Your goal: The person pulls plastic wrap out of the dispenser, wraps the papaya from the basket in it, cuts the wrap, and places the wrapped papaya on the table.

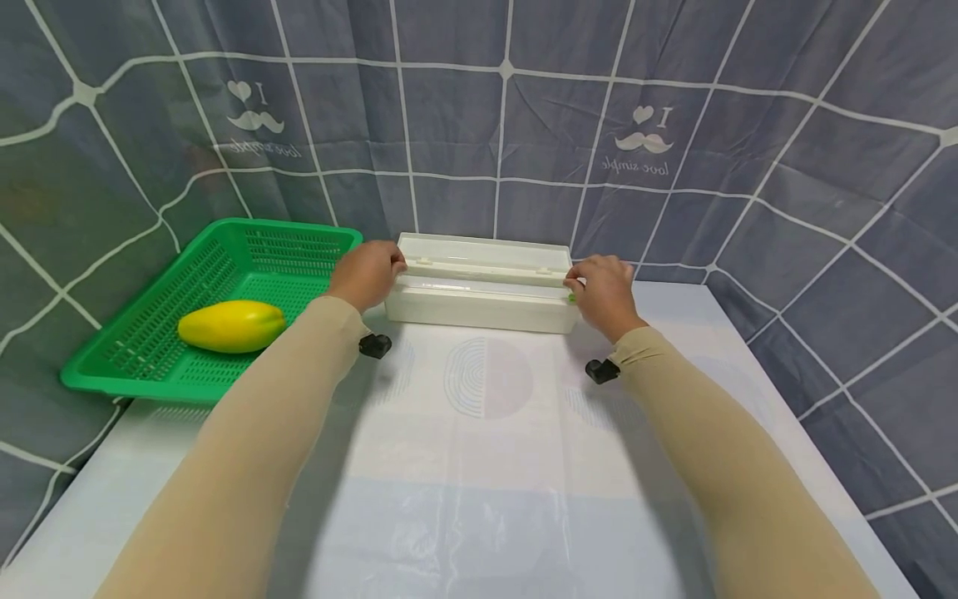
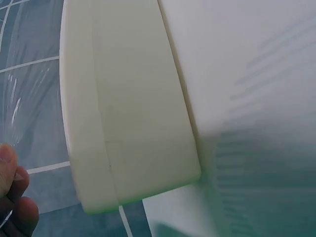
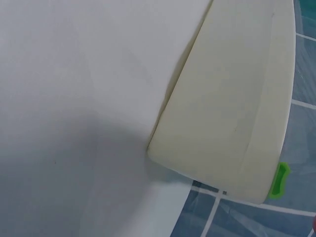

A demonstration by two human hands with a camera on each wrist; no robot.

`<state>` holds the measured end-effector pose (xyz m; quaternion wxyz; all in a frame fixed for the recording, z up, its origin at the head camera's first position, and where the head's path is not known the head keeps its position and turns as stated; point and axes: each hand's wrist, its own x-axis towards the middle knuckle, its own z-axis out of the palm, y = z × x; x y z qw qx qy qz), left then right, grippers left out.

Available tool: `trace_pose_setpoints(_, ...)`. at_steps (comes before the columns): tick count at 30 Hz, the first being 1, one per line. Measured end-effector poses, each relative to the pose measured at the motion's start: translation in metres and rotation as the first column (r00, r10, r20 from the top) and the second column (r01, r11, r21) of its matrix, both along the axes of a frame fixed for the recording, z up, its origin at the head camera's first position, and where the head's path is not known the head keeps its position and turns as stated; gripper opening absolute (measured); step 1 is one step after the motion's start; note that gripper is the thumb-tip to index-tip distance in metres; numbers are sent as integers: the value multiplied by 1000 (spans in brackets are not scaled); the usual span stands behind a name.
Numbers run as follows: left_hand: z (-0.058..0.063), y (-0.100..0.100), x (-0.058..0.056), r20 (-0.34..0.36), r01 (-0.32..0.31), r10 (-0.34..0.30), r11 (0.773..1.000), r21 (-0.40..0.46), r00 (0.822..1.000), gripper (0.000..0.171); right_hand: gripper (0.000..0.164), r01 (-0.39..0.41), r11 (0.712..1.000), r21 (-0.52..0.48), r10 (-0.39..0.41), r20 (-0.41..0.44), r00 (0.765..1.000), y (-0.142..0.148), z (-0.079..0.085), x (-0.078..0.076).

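Observation:
A long white cling film dispenser lies across the far part of the table with its lid raised at the back. At its left end, my left hand pinches the clear cling film between thumb and fingers. My right hand is at the right end, its thumb and fingertips pinching the film's other side; the right wrist view shows barely any of this hand. A small green tab sticks out from the dispenser's right end, beside the right fingers.
To the left stands a green plastic basket holding a yellow, papaya-like fruit. A glossy patterned cover lies over the white table. Grey-blue curtains with white grid lines hang behind and at both sides.

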<state>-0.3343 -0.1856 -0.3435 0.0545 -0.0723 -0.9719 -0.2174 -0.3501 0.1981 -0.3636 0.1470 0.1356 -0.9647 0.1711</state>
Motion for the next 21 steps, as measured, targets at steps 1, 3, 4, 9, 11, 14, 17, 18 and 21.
trace_pose_setpoints(1,1,0,0,0,3,-3,1000,-4,1000,22,19,2,1000,0,-2,-3,1000,1,0,0)
trace_pose_setpoints(3,3,-1,2,-8,9,-9,1000,-15,1000,23,20,2,1000,-3,-2,-5,1000,1,1,1)
trace_pose_setpoints(4,4,-1,2,-10,12,-12,1000,-18,1000,24,20,1,1000,-3,-1,-7,1000,2,1,1)
trace_pose_setpoints(9,10,-2,6,-30,11,-12,999,-34,999,26,21,-10,1000,-10,9,-30,999,2,6,3)
trace_pose_setpoints(11,12,-2,7,-34,9,-10,999,-40,999,26,21,-13,1000,-13,12,-43,999,2,7,4)
trace_pose_setpoints(14,17,-2,8,-38,5,-6,999,-39,999,28,21,-16,1000,-23,14,-59,998,3,10,5)
trace_pose_setpoints(17,21,-1,9,-56,-3,1,1000,-31,998,27,21,-22,999,-38,19,-78,997,3,15,7)
trace_pose_setpoints(18,23,-1,9,-65,-5,3,1000,-29,998,27,21,-25,999,-42,21,-86,996,4,17,8)
trace_pose_setpoints(21,28,0,11,-98,-17,14,999,-29,995,26,21,-27,999,-46,22,-99,995,3,22,10)
